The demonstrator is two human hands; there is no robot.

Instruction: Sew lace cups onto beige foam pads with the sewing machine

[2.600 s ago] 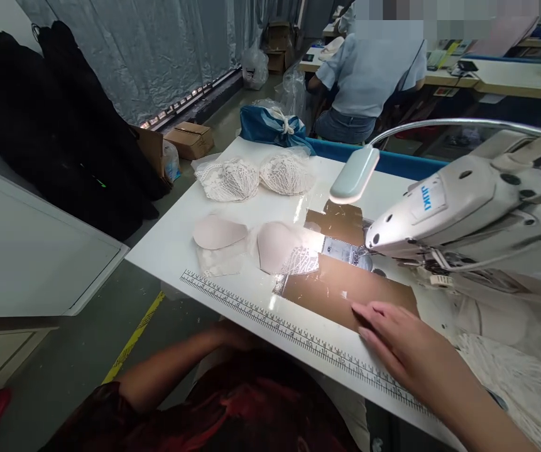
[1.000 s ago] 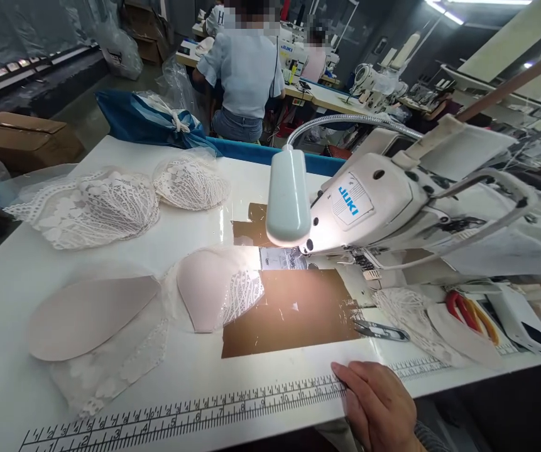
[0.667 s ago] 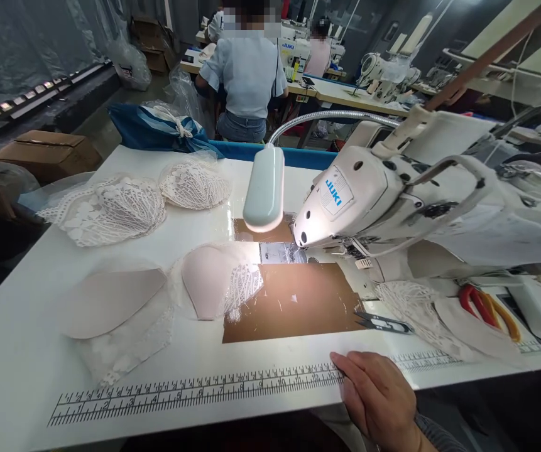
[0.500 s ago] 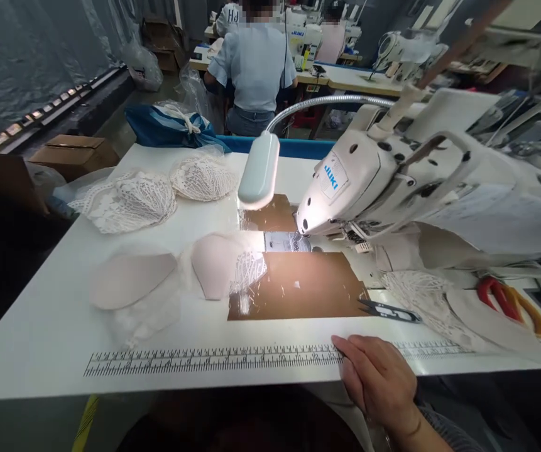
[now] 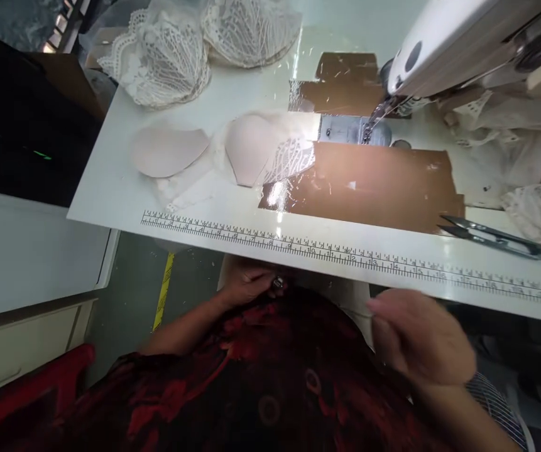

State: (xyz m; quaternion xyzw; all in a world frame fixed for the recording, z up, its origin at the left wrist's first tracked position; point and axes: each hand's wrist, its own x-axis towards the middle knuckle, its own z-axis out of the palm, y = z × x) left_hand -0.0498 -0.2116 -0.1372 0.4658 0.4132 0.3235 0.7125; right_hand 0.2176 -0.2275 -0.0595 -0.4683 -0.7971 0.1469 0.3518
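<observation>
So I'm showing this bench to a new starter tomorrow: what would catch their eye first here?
Probably the lit brown panel under the sewing machine head, where the lamp glares brightest. Left of it lie two smooth foam cups, one partly covered in lace, with the lace cup stacks at the far edge. Nearer, the printed ruler runs along the table edge, thread snips at right, and both hands sit below the table.

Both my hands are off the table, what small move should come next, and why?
Probably lift the right hand back over the table edge toward the foam cup beside the needle; both hands sit below the table, left hand included, holding nothing visible.
</observation>
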